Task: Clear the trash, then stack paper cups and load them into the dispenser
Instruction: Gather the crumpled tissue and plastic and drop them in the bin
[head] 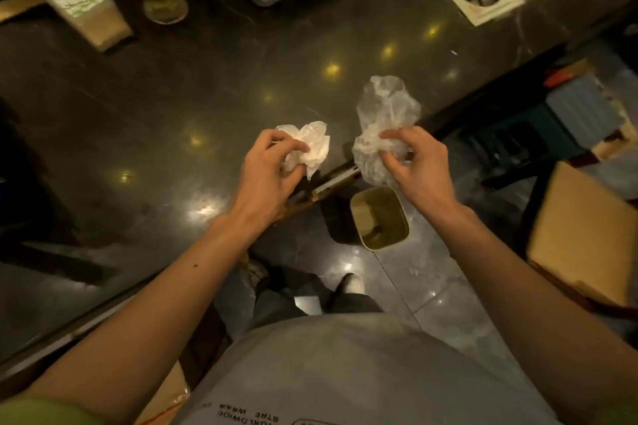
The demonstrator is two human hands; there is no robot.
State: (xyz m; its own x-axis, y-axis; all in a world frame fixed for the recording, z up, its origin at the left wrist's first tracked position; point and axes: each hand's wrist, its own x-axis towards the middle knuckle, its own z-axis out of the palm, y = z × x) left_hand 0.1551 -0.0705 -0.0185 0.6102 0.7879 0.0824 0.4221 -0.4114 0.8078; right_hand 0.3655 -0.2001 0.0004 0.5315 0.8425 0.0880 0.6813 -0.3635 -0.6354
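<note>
A crumpled white tissue sits at the frame's centre, pinched in the left hand. Just right of it, a crumpled clear plastic bag stands upward from the right hand. Below both, an open square bin stands on the floor.

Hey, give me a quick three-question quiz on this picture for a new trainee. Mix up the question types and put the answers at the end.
1. True or false: the left hand holds a crumpled paper napkin.
2. Multiple choice: the right hand grips A) a paper cup, B) a crumpled plastic bag, C) a spoon.
3. Fill in the blank: the open bin stands on the ____, below the edge of the counter.

Key: 1 true; 2 B; 3 floor.
</note>
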